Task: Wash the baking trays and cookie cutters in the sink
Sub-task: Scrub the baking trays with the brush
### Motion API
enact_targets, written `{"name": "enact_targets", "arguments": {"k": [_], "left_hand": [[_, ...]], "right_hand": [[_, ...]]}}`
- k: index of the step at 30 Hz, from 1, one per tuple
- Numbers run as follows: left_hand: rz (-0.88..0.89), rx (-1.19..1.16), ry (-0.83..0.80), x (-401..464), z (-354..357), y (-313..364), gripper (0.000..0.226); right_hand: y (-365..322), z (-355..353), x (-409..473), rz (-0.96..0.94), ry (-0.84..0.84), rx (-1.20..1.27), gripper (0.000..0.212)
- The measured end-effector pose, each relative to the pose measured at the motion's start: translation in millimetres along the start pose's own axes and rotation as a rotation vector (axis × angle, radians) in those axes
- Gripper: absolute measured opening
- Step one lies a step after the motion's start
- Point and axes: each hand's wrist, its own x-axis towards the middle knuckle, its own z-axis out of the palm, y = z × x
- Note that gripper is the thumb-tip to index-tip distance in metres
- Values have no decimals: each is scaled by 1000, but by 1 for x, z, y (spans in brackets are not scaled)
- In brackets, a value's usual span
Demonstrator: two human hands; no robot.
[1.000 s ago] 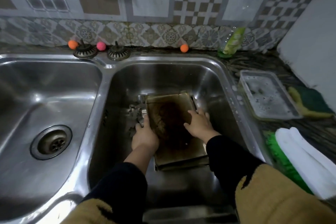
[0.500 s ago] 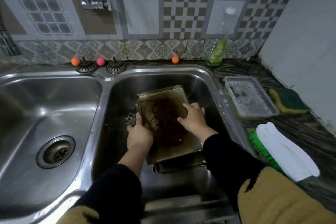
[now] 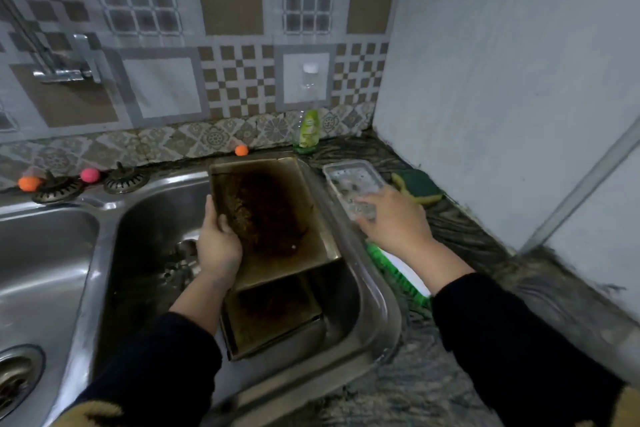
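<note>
A dirty rectangular baking tray with a dark burnt patch is tilted up in the right sink basin, its far end against the rim. My left hand grips its left edge, thumb on the inside. A second dirty tray lies flat on the basin floor beneath it. Metal cookie cutters lie blurred on the basin floor left of my hand. My right hand reaches over the counter, fingers spread above a clear plastic container holding soapy water.
A green and yellow sponge lies behind the container. A green-bristled white brush lies under my right forearm. A dish soap bottle stands by the wall. Two strainer plugs and small coloured balls sit on the back ledge. The left basin adjoins.
My right hand left the tray and moved right to the plastic container on the counter. My left hand lifted the top tray higher and tilted it, uncovering the second tray.
</note>
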Motion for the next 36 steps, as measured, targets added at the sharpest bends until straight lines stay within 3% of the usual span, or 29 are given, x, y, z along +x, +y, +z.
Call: {"name": "enact_targets", "arguments": {"k": [5,7,15,22,31,36], "left_hand": [[63,-13,-6,5,15,1,48],[55,-13,6,7,20,-1,48],[75,-43,32,3,23,-7,49],[67,-84,33,3,5,-17,48],[46,-118,31,-7,-9,-37,47],[34,-124,49,-9,-7,-36,47]], "right_hand": [[38,8,-49,81,-109,-159,65],[42,17,-57,73,-69,-185,70],[33,2,-39,114,-11,-68,69],[10,-28,63,31,111,66,71],[17,36,118,74,-22,63,66],[9,30,126,55,-12,88,65]]}}
